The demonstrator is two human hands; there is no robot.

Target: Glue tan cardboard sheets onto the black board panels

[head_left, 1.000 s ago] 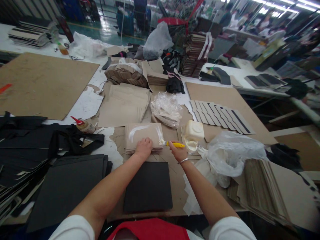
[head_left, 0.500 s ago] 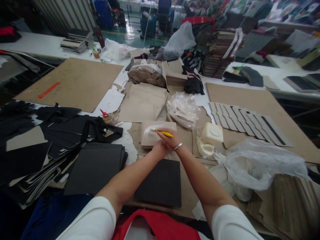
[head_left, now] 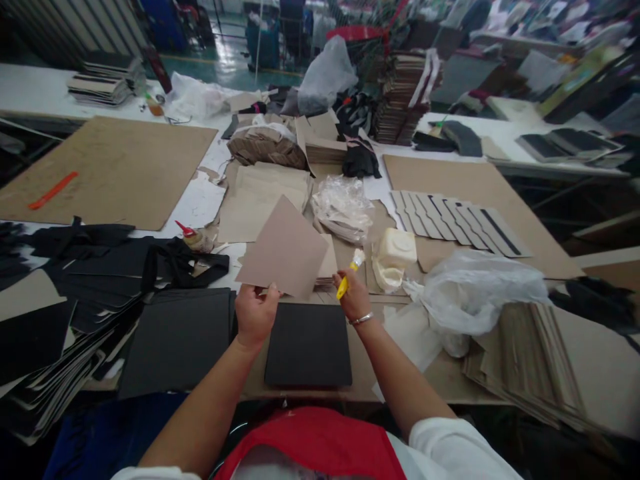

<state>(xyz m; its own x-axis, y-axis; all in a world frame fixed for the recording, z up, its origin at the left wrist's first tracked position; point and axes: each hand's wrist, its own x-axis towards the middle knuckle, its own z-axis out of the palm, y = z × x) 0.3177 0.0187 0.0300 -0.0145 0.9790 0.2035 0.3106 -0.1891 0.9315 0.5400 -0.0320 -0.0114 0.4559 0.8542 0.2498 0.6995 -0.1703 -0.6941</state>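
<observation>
Pinched by its near edge, a tan cardboard sheet (head_left: 285,250) is held up and tilted in my left hand (head_left: 256,312). My right hand (head_left: 353,293) grips a paintbrush (head_left: 350,275) with a yellow handle, its whitish bristles pointing up and away from me. Behind the raised sheet lies a small stack of cardboard pieces (head_left: 327,263), partly hidden by it. A black board stack (head_left: 309,347) lies directly in front of me, below both hands. To the right of the brush stands a cream plastic container (head_left: 397,250) with an open, cut side.
Left are black board pieces (head_left: 180,340) and a glue bottle with a red tip (head_left: 193,237). Cardboard sheets (head_left: 260,187) and clear plastic wrap (head_left: 345,203) lie ahead. A plastic bag (head_left: 480,290) and a leaning cardboard stack (head_left: 530,360) are at the right.
My left hand has taken up a cardboard sheet and moved left with it. My right hand, still holding the brush, has moved right, off the stack. The view has turned slightly right.
</observation>
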